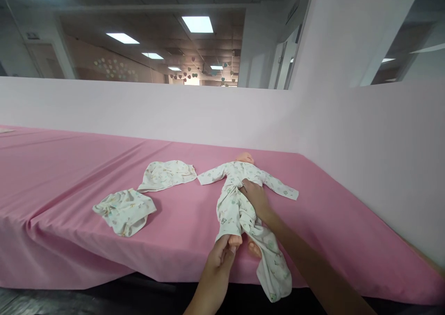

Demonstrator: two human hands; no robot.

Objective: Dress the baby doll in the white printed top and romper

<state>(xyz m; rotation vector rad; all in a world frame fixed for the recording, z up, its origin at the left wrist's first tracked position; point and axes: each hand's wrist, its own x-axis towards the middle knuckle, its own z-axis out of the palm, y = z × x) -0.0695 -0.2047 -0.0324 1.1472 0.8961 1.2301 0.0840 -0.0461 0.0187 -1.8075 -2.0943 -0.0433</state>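
So the doll (240, 172) lies on its back on the pink counter (69, 166), near the front edge, head toward the wall and arms spread out. The top half looks sorted: both sleeves are filled and the printed suit (229, 208) is closed across the chest.

The legs are where it's at. One foot (235, 241) pokes out of a bunched-up leg, and the left hand (217, 257) has its fingers clenched around that foot right at the counter edge. The other foot (255, 249) is bare, just beside it, and next to it is an empty leg (274, 268) of the suit, flopped over the edge and hanging limp. So I'd call it one leg in, one out, maybe a bit past halfway on the suit.

The right hand (255, 195) rests on the doll's waist. Can't tell if its fingers are pinching the cloth or just pressing down.

Off to the left, well apart from the doll, a cap (167, 173) and a crumpled garment (125, 210) in the same print lie untouched.
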